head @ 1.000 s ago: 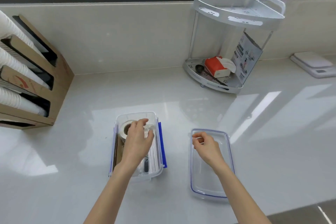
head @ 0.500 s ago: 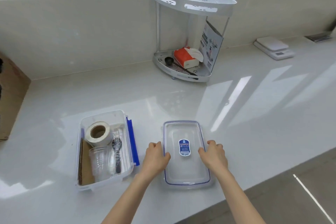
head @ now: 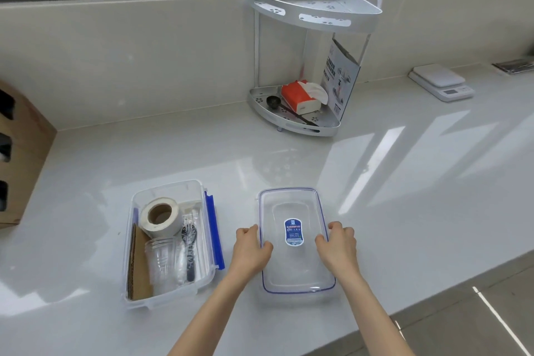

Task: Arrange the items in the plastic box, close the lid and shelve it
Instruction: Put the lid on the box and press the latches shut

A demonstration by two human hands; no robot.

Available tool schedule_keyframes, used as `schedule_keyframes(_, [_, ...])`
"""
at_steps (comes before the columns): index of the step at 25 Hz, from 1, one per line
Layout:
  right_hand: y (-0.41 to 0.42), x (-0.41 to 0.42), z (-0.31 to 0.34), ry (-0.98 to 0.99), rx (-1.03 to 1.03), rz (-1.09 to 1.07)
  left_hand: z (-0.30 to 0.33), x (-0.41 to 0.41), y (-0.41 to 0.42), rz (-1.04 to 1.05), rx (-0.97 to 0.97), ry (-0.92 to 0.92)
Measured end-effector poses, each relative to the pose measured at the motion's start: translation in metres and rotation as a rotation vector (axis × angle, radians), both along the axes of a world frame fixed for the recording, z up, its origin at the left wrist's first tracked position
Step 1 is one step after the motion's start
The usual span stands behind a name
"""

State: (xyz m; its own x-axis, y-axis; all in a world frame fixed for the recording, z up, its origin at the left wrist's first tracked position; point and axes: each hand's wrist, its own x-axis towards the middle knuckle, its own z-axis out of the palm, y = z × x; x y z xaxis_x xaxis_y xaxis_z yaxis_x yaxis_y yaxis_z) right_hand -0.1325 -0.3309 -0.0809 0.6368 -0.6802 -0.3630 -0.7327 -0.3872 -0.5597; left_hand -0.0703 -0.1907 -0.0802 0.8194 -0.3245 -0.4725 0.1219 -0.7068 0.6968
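Both hands grip the clear lid [head: 296, 266], which lies flat on the white desk [head: 404, 182] near the front edge, its blue-and-white label facing up. The left hand [head: 250, 251] clasps the lid's left long edge: its fingers [head: 245, 233] are curled over the rim and the thumb presses on top, just inside the blue seal line. The right hand [head: 338, 248] mirrors it on the right long edge, fingers bent around the rim and thumb lying inward on the lid's top. Both forearms reach in from the near edge and angle slightly toward each other, wrists low over the desk.

The plastic box [head: 169, 243] stands open just left of the lid, close beside the left hand but apart from it. Inside it, a roll of white tape [head: 160, 215] sits at the far end, a clear cup [head: 163, 263] lies on its side near the middle, a strip of brown cardboard [head: 138, 266] stands along the left wall, and black cutlery in a clear wrapper [head: 189, 246] lies along the right side. A blue latch [head: 214, 233] hangs open on the box's right wall.

At the far side, against the wall, stands a white two-tier corner shelf [head: 313, 6] (its lower tier holds an orange tissue pack [head: 297, 97] and a black spoon [head: 274, 102]). A white kitchen scale [head: 442, 85] rests far right.
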Motion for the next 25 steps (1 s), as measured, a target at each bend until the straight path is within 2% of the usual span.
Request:
schedule_keyframes(5, [0.007,0.018,0.024,-0.167,-0.009,0.003,0.034,0.015,0.016,0.140,-0.182,-0.156])
schedule_keyframes(10, [0.038,0.044,0.045,-0.296,0.027,0.084,0.054,0.030,0.052,0.286,-0.237,-0.281])
schedule_keyframes(18, [0.109,0.071,0.048,-0.282,0.100,0.307,0.057,0.032,0.135,0.490,-0.214,-0.315])
schedule_keyframes(25, [0.146,0.075,0.035,-0.201,0.157,0.396,0.041,0.032,0.176,0.541,-0.101,-0.218])
